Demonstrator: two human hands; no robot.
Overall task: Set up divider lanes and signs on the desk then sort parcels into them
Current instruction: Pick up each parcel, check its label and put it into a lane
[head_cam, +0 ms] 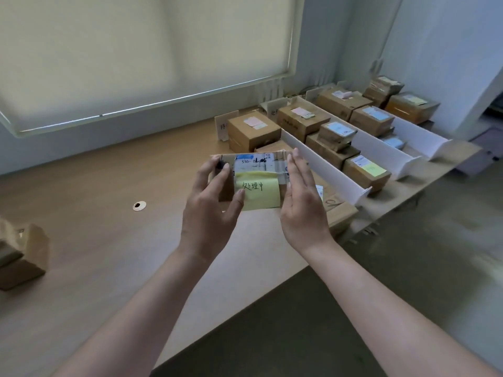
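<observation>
We are holding one cardboard parcel [255,183] up between our two hands, above the wooden desk [109,191] and just left of the nearest white divider [324,164]. Our left hand [211,202] is gripping its left edge, thumb and fingers curled round it; our right hand [302,197] is pressing flat against its right edge with straight fingers. One yellow sticky note [260,190] with handwritten characters is lying on the parcel's top, below a printed label.

We are counting three white dividers: the nearest, a second [386,151] to its right and a third [419,137] beyond that. Parcels are sitting in the lanes they form, roughly ten in view, some stacked and partly hidden. To the left of the nearest divider, one large brown box [253,130] is standing near a small white sign card [224,127]. Far left of it, one more brown box [21,257] is resting at the desk's edge.
</observation>
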